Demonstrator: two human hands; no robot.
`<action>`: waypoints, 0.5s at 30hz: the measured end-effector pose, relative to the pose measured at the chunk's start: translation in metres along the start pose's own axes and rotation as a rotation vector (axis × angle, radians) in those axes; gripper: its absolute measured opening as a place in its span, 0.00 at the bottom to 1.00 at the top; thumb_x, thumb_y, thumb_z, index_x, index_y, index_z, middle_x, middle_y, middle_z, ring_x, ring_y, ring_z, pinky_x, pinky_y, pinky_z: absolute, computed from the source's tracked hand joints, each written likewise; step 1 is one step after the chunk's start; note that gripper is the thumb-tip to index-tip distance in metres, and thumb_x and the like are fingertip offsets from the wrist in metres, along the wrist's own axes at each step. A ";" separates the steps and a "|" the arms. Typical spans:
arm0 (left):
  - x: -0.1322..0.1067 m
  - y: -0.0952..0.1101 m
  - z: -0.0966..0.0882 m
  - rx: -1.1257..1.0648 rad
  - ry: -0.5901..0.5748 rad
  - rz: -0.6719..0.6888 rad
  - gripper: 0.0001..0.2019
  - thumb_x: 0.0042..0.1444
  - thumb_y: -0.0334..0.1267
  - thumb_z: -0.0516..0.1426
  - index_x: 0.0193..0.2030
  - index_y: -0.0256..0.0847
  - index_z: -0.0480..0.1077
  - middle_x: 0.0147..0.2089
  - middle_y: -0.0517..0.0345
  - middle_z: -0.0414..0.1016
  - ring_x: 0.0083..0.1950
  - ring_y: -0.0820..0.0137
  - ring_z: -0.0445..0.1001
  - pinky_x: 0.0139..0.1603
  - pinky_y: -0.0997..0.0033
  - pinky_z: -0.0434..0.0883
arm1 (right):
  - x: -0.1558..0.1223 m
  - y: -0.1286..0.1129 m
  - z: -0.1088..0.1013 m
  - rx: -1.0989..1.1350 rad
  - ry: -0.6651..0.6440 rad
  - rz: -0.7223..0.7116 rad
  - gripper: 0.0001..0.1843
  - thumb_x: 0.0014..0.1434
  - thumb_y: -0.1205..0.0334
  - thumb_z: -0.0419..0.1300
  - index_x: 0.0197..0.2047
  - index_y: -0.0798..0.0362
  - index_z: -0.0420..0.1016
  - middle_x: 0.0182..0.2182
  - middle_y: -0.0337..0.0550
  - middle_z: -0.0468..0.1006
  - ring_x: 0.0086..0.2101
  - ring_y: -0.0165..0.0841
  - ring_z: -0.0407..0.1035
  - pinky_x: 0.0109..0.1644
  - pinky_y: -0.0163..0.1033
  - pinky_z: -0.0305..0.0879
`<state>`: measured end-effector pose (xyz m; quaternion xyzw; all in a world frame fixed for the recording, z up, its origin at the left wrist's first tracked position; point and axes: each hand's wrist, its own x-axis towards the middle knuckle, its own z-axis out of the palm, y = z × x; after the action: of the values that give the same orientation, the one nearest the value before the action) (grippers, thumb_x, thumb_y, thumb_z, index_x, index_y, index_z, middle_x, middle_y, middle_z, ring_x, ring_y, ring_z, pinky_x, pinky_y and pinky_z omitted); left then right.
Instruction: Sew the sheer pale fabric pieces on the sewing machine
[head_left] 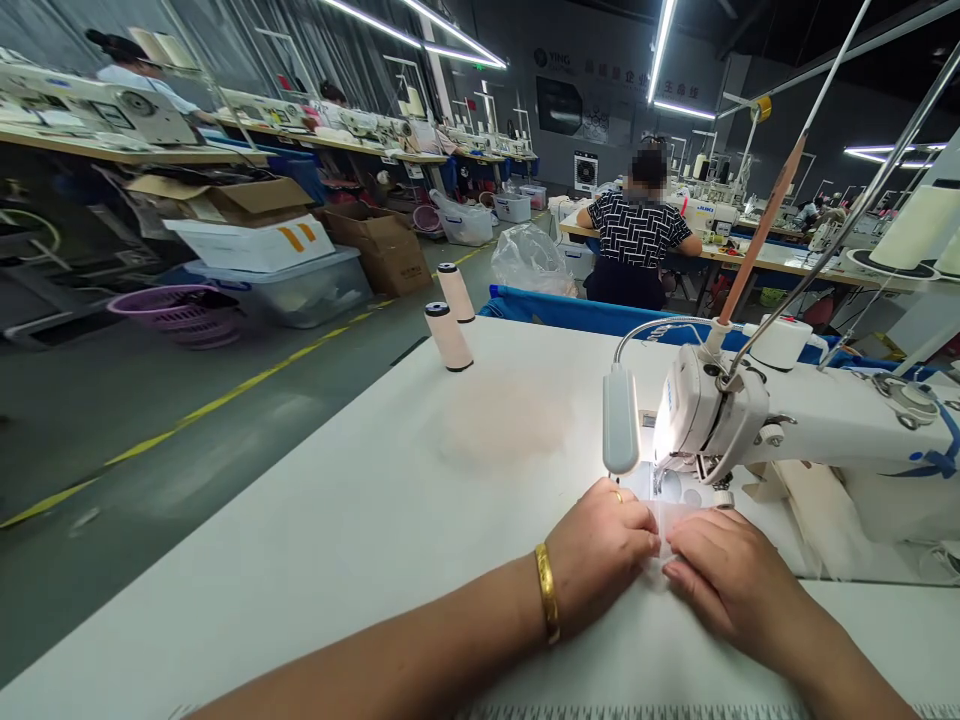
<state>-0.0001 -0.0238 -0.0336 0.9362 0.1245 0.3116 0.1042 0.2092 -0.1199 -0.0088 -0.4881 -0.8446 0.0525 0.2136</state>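
A small piece of sheer white fabric (pixel 663 520) lies just in front of the needle area of a white sewing machine (pixel 825 410). My left hand (pixel 604 550), with a gold bangle at the wrist, pinches the fabric's left side, fingers closed. From the right, my right hand (pixel 739 570) grips the same fabric between thumb and fingers. The fingertips of both hands are close together, a narrow strip of fabric showing between them. A lamp (pixel 620 420) on a bent metal neck hangs beside the machine head and lights the needle area.
Two pale pink thread cones (pixel 448 338) stand at the far left of the white table (pixel 360 570). Cream fabric (pixel 814 510) lies under the machine arm. A blue cloth trough (pixel 555 308) runs along the far edge. Beyond it, a person (pixel 637 235) sits at another table.
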 end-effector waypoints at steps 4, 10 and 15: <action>0.005 -0.006 0.003 0.039 -0.002 -0.024 0.09 0.63 0.29 0.58 0.37 0.43 0.79 0.39 0.56 0.82 0.40 0.66 0.77 0.47 0.61 0.68 | 0.002 0.002 0.002 -0.011 -0.006 0.033 0.10 0.75 0.62 0.51 0.42 0.50 0.71 0.38 0.44 0.79 0.38 0.39 0.73 0.41 0.44 0.64; 0.014 -0.014 0.003 0.043 -0.056 -0.077 0.10 0.61 0.28 0.56 0.37 0.42 0.79 0.39 0.56 0.82 0.39 0.65 0.76 0.45 0.62 0.68 | 0.006 0.007 0.008 -0.044 -0.007 0.091 0.09 0.70 0.55 0.62 0.50 0.48 0.73 0.43 0.45 0.82 0.40 0.43 0.74 0.40 0.45 0.66; 0.023 -0.021 -0.003 -0.223 -0.103 -0.258 0.13 0.68 0.36 0.55 0.34 0.41 0.78 0.38 0.56 0.80 0.41 0.66 0.76 0.46 0.67 0.71 | 0.013 0.013 0.016 -0.058 0.178 0.115 0.15 0.75 0.65 0.47 0.46 0.48 0.75 0.37 0.44 0.81 0.37 0.41 0.75 0.39 0.43 0.66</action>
<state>0.0120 0.0028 -0.0241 0.9098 0.2029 0.2592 0.2528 0.2070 -0.1007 -0.0233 -0.5445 -0.7940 -0.0034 0.2703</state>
